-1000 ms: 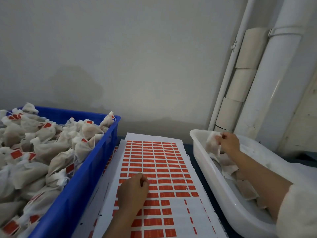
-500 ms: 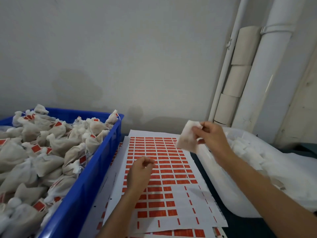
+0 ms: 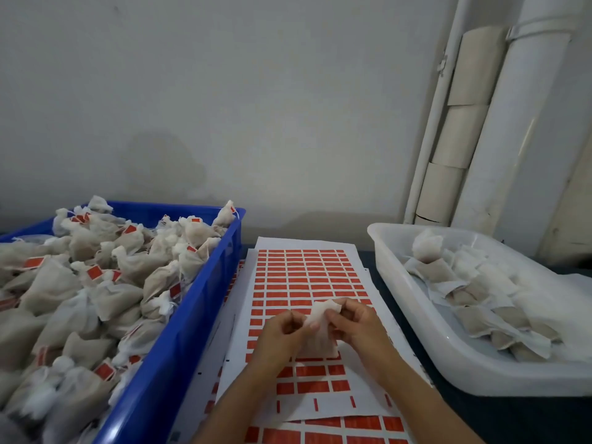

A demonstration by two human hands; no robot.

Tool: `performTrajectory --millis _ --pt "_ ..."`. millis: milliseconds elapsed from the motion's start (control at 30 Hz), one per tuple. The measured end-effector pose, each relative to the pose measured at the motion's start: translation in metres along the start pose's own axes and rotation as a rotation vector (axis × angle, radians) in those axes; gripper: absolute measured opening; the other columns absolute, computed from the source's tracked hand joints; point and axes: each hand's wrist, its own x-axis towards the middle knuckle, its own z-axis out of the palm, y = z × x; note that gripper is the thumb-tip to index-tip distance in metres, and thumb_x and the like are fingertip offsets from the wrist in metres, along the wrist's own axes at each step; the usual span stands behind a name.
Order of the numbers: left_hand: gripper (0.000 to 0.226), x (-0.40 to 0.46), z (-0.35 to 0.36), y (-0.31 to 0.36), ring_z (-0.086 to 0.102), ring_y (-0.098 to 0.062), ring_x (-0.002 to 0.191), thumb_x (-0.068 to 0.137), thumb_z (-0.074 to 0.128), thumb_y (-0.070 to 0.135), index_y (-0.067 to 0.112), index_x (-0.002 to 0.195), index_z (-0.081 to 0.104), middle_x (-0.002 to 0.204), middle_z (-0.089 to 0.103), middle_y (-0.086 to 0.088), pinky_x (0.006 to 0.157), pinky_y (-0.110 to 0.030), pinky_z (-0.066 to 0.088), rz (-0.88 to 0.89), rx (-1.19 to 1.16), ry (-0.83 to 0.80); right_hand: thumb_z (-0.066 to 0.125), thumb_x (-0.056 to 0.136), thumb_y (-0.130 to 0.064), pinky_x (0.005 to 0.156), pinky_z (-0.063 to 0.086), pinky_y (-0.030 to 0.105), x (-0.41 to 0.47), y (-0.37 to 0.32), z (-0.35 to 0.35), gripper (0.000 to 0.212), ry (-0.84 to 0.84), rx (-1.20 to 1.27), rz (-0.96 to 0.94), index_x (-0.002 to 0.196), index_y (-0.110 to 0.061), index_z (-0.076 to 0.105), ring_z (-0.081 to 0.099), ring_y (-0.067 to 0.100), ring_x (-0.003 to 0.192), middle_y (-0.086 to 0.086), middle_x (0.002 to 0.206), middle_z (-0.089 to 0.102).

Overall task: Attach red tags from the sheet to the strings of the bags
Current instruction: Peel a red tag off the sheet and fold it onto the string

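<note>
I hold 1 small white bag [image 3: 315,328] between both hands, over the middle of the sheet of red tags [image 3: 307,277]. My left hand [image 3: 282,334] pinches the bag's left side with curled fingers, and my right hand [image 3: 355,325] grips its top right corner, where the fabric bunches up. The bag hangs just above the sheet and hides a few of the tags under it. I cannot make out its string; it is too thin or tucked behind my fingers.

Half a second ago my right hand alone carried this bag in the air near the white tray's [image 3: 416,318] rim, and my left hand rested on the sheet with nothing in it. Now the 2 hands meet on the bag, close together at the centre. 1 second ago my right hand was still reaching into the white tray.

The sheet lies on top of other sheets [image 3: 336,427] of the same kind, with its near rows partly stripped of tags. To my left the blue crate [image 3: 179,344] is heaped with bags that already carry red tags. To my right the white tray holds the untagged bags [image 3: 474,290]. White pipes [image 3: 519,129] run up the wall behind the tray.
</note>
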Motion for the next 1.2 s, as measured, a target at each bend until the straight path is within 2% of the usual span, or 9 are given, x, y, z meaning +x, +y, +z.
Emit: performTrajectory --millis 200,333,467,600,833,933,1033,1100,1200 --pt "0.006 0.003 0.006 -0.006 0.061 -0.011 0.082 0.084 0.065 0.023 0.018 0.083 0.061 0.087 0.065 0.006 0.054 -0.005 0.045 0.021 -0.092 0.085 0.064 0.075 -0.032 0.069 0.055 0.025 0.001 0.010 -0.006 0.029 -0.017 0.219 0.051 0.098 -0.015 0.064 0.068 0.023 0.082 0.000 0.088 0.070" --pt "0.011 0.002 0.008 -0.005 0.064 -0.012 0.084 0.079 0.071 0.014 0.018 0.081 0.061 0.087 0.067 0.008 0.058 -0.010 0.050 0.014 -0.200 0.071 0.066 0.069 -0.030 0.066 0.054 0.023 0.002 0.014 -0.008 0.034 -0.034 0.297 0.038 0.098 -0.012 0.064 0.068 0.021 0.085 0.001 0.093 0.070" --pt "0.023 0.001 0.006 -0.004 0.066 -0.011 0.084 0.075 0.074 0.013 0.024 0.091 0.060 0.092 0.068 0.011 0.058 -0.010 0.050 0.034 -0.242 0.091 0.062 0.084 -0.014 0.064 0.053 0.022 0.001 0.016 -0.007 0.017 -0.031 0.331 0.029 0.100 -0.015 0.065 0.069 0.018 0.085 -0.002 0.094 0.071" --pt "0.035 0.002 0.006 -0.005 0.067 -0.004 0.081 0.070 0.076 0.014 0.027 0.098 0.060 0.090 0.068 0.018 0.056 -0.010 0.048 0.032 -0.334 0.040 0.057 0.088 -0.007 0.067 0.055 0.027 -0.001 0.017 -0.006 0.021 -0.016 0.338 0.003 0.107 -0.015 0.061 0.068 0.022 0.092 0.002 0.102 0.069" --pt "0.013 0.000 0.007 -0.007 0.064 0.003 0.081 0.078 0.069 0.015 0.019 0.090 0.063 0.082 0.069 0.018 0.058 -0.004 0.046 0.131 -0.279 0.114 0.045 0.095 -0.014 0.070 0.054 0.027 -0.009 0.016 -0.005 0.022 -0.046 0.311 -0.050 0.092 -0.016 0.067 0.065 0.024 0.086 0.003 0.093 0.068" --pt "0.009 -0.002 0.006 -0.006 0.065 -0.002 0.081 0.081 0.065 0.022 0.025 0.089 0.064 0.082 0.068 0.021 0.066 -0.012 0.053 0.113 -0.267 0.132 0.043 0.095 -0.020 0.061 0.051 0.023 -0.012 0.013 -0.005 0.023 -0.074 0.242 -0.094 0.095 -0.020 0.066 0.057 0.022 0.065 0.004 0.074 0.065" --pt "0.019 -0.005 0.008 -0.005 0.064 -0.013 0.088 0.081 0.063 0.033 0.034 0.099 0.060 0.090 0.067 0.019 0.067 -0.022 0.053 0.056 -0.288 0.068 0.050 0.091 -0.030 0.066 0.052 0.018 -0.014 0.012 0.003 0.022 -0.118 0.149 -0.158 0.110 -0.035 0.059 0.065 0.007 0.088 -0.019 0.101 0.067" --pt "0.033 -0.007 0.010 -0.005 0.064 -0.016 0.092 0.071 0.063 0.043 0.035 0.103 0.056 0.098 0.067 0.013 0.072 -0.027 0.055 0.040 -0.303 0.006 0.049 0.086 -0.037 0.070 0.050 0.013 -0.017 0.011 0.007 0.028 -0.152 0.111 -0.211 0.114 -0.036 0.057 0.059 -0.006 0.100 -0.031 0.109 0.060" --pt "0.047 -0.007 0.010 -0.003 0.062 -0.015 0.097 0.063 0.060 0.050 0.035 0.107 0.054 0.104 0.065 0.013 0.081 -0.032 0.055 0.037 -0.275 -0.031 0.048 0.084 -0.041 0.071 0.051 0.013 -0.020 0.011 0.008 0.029 -0.160 0.106 -0.227 0.104 -0.029 0.064 0.062 0.003 0.097 -0.017 0.103 0.067"
